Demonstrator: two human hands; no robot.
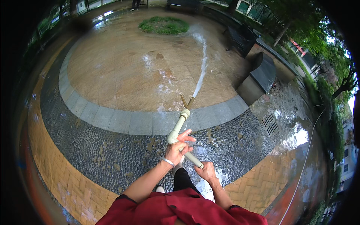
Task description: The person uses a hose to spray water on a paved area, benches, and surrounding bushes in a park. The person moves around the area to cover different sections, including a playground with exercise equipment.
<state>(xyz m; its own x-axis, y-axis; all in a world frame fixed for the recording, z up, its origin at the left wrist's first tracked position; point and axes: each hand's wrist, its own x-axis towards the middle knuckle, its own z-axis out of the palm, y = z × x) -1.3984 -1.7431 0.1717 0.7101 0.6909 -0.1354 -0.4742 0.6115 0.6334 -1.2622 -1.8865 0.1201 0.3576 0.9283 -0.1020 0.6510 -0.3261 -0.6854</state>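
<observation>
A pale plastic pipe with an elbow and a ribbed coupling point(184, 113) slants up from my hands. My left hand point(177, 150) is wrapped round it just below the elbow, thumb side up, some fingers extended; a light band circles that wrist. Lower down, my right hand point(206, 170) grips the pipe's near end. Beyond the coupling, a brass-coloured metal nozzle point(191, 103) sends out a jet of water point(204, 60). The jet lands by a round grass patch point(164, 25) in the wet tan paving point(126, 70). A brass-coloured lever or prong stands beside the nozzle.
Grey slabs point(140, 123) edge the paved circle, with a dark pebble band point(118, 157) nearer me. At right are a low wall with a dark curved top point(263, 71), a drain grate point(270, 125) and a thin pale hose point(303, 166). A person point(135, 4) stands far off.
</observation>
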